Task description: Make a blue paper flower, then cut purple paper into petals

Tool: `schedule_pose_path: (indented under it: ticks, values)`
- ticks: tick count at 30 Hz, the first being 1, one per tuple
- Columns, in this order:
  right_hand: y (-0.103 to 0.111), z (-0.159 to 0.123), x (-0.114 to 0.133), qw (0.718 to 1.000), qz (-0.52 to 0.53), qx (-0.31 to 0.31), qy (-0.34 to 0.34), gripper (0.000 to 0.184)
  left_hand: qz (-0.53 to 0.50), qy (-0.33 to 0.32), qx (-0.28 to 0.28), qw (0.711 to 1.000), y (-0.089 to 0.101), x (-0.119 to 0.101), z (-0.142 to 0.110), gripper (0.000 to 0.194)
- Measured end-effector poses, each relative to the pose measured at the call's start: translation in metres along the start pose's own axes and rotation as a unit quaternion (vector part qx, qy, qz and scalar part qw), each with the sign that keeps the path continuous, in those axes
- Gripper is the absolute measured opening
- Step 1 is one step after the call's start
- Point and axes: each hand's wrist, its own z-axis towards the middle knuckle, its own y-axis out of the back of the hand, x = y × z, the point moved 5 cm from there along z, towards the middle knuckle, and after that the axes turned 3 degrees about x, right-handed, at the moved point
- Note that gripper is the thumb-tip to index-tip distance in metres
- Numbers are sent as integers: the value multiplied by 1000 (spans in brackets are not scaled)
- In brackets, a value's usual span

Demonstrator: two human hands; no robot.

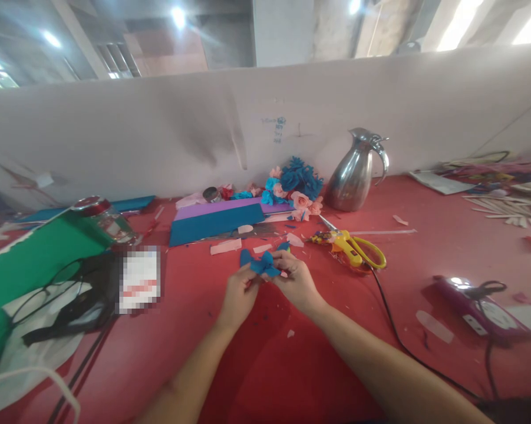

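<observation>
Between my hands, just above the red table, is a blue paper flower [266, 265] with spread petals. My left hand [241, 291] pinches its left side, fingers curled under the petals. My right hand [297, 277] grips the flower from the right, thumb and fingers pressed together on the petals. Some blue and a little green show behind my fingers; I cannot tell what they belong to. Past my hands lie a flat blue paper sheet [221, 222] and a pale pink strip [226, 247]. Finished-looking blue flowers [301, 178] and pink flowers [301, 201] are heaped behind.
A yellow glue gun [351, 250] lies beside scissors [329, 224], its cord running right. A steel jug [353, 174] stands near the wall. A purple power strip [481, 309] sits right. Left are a glass jar [108, 221], eyeglasses [44, 292] and a green sheet [39, 253].
</observation>
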Motion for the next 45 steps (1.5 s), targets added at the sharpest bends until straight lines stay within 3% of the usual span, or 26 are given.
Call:
schedule_pose_path:
  ticks: [3, 6, 10, 14, 17, 22, 28, 40, 45]
  values:
    - [3, 2, 1, 999, 28, 6, -13, 4, 11, 7, -19, 1000, 3, 2, 0, 21]
    - [12, 5, -2, 992, 101, 16, -77, 21, 9, 12, -37, 999, 8, 6, 0, 21]
    - [26, 6, 2, 977, 151, 18, -151, 20, 7, -2, -31, 999, 10, 9, 2, 23]
    - [24, 6, 16, 974, 138, 74, -161, 27, 0, -34, 3, 999, 5, 7, 2, 24]
    - [19, 5, 21, 971, 128, 111, -169, 21, -1, -46, 35, 998, 0, 6, 2, 27]
    - [22, 5, 14, 974, 100, 75, -187, 20, -16, -37, 43, 998, -2, 8, 3, 24]
    - [23, 5, 12, 971, 113, 77, -196, 19, -46, -28, 38, 998, 1, 7, 4, 19]
    - [23, 6, 20, 982, 88, 91, -142, 18, -78, -24, 36, 996, 3, 7, 5, 18]
    - [25, 6, 18, 979, 118, 81, -147, 26, -102, 6, 47, 994, 2, 18, 3, 18]
